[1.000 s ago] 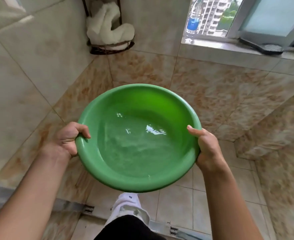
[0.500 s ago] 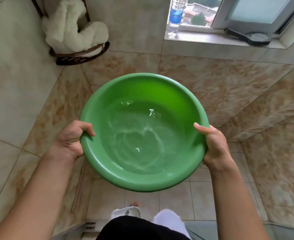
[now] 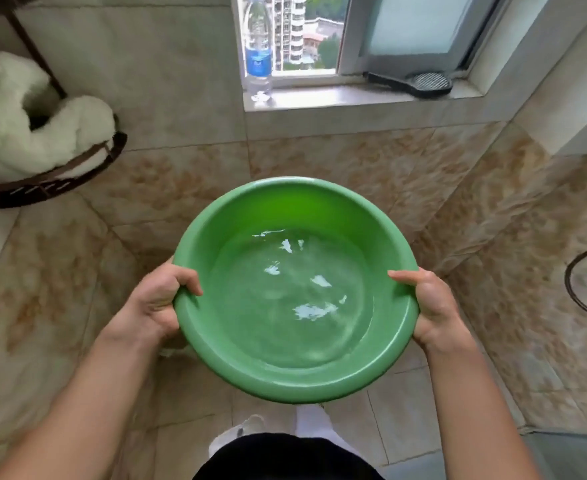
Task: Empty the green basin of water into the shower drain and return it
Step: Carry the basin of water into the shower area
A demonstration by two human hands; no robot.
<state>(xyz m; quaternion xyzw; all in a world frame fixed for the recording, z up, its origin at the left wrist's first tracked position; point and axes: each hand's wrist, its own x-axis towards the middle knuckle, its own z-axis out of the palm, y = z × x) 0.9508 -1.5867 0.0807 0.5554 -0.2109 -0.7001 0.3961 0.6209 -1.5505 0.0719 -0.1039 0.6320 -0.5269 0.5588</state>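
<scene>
A round green basin (image 3: pixel 295 202) with rippling water in its bottom is held level in the air above the tiled shower floor. My left hand (image 3: pixel 157 299) grips its left rim, thumb hooked over the edge. On the opposite rim my right hand (image 3: pixel 430 306) grips the same way, thumb on top. The basin hides the floor right beneath it, and no drain shows in the view.
A dark wire rack with white towels (image 3: pixel 32 133) hangs on the left wall. On the window sill (image 3: pixel 337 97) stand a water bottle (image 3: pixel 259 50) and a black brush (image 3: pixel 420 84). A dark hose (image 3: pixel 583 271) loops at the right wall. White slippers (image 3: pixel 250 427) show below.
The view has swung further into the shower corner; the window and sill are now nearer the centre and the towel rack further left. Water in the basin keeps sloshing. Both grips are unchanged.
</scene>
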